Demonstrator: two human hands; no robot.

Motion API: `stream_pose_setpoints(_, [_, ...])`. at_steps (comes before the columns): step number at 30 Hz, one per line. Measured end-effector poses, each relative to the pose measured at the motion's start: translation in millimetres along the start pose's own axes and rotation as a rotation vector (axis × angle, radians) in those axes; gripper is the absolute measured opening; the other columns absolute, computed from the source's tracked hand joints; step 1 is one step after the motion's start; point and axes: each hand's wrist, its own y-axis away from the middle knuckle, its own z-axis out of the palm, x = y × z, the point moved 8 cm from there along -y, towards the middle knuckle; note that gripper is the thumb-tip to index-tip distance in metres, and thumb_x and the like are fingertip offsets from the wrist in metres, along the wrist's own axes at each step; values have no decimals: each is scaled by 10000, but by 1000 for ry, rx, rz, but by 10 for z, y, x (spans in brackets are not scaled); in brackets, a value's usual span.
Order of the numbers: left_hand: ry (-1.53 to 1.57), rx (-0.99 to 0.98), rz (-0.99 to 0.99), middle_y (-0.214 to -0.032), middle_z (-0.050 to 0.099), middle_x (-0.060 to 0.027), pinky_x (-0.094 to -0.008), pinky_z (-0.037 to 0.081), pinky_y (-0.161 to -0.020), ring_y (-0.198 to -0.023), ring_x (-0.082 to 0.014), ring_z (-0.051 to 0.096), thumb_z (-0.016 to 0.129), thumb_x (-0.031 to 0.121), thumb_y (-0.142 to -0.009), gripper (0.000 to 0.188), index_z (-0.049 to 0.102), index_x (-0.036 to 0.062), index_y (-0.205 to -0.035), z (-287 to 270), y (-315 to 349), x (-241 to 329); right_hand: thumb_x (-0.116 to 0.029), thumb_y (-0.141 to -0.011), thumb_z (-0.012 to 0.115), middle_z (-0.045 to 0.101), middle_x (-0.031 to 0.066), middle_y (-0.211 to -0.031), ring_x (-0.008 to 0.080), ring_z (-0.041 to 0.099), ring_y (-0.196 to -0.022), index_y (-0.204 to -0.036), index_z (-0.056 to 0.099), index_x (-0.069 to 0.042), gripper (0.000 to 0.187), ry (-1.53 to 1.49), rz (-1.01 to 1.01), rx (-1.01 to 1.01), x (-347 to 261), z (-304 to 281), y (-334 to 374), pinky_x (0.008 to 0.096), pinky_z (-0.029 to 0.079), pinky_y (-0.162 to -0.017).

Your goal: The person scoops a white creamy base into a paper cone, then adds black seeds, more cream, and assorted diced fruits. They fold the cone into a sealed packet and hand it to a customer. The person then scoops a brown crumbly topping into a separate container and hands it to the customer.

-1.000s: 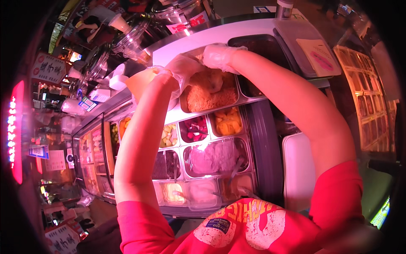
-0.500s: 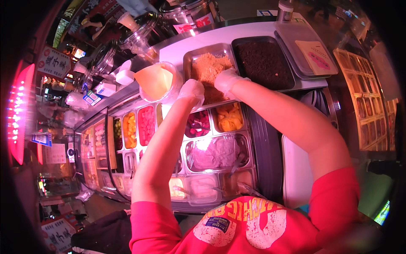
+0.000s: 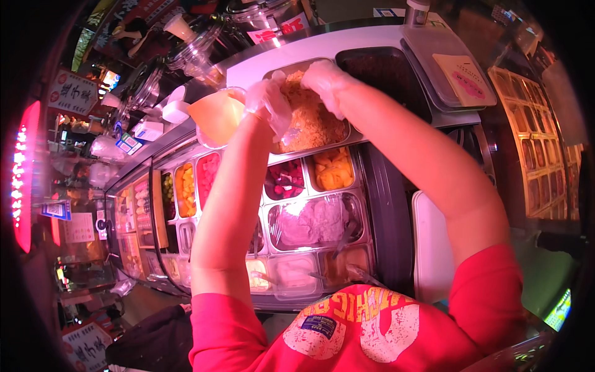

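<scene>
Both my hands wear loose clear plastic gloves and are over a metal tray (image 3: 339,137) of orange-brown crumbs (image 3: 310,121). My left hand (image 3: 268,102) is at the tray's left side, bent at the wrist. At the far end, my right hand (image 3: 323,84) points its fingers down toward the crumbs. The fingertips of both hands are hidden by the gloves and the hands' own backs, so I cannot see whether they grip any crumbs. The crumbs reach the near wall of the tray. Beside my left hand a pale yellow sheet (image 3: 220,118) stands in a plastic-lined tub.
To the right of the crumbs is a black tray (image 3: 384,65) of dark crumbs, with a lidded clear box (image 3: 434,53) beyond. Nearer me are metal pans of yellow-orange fruit chunks (image 3: 333,168), dark red pieces (image 3: 286,180) and purple-grey paste (image 3: 316,220). Jars line the far left.
Both hands have moved away from me to the tray's far end, the left also slightly leftward. The heaped crumbs now lie spread toward the near end.
</scene>
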Motion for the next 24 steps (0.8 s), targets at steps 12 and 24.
stream_pose_setpoints(12, [-1354,-94,303,-1314,661,-230,-412,569,-944,-1210,-373,660,527,195,-1012,347,567,-1,-1295,240,46,159,-272,-947,684,747,131,-1050,214,702,-912,-1089,748,-1,312,18,-108,-27,78,426,-433,346,567,-751])
stream_pose_setpoints(24, [169,171,333,-1031,723,-159,-436,496,-836,-961,-314,641,417,467,-1089,539,665,-11,-1107,33,192,-311,-262,-1025,504,744,76,-959,241,718,-924,-1164,687,-109,277,697,-567,167,489,236,-492,332,557,-813])
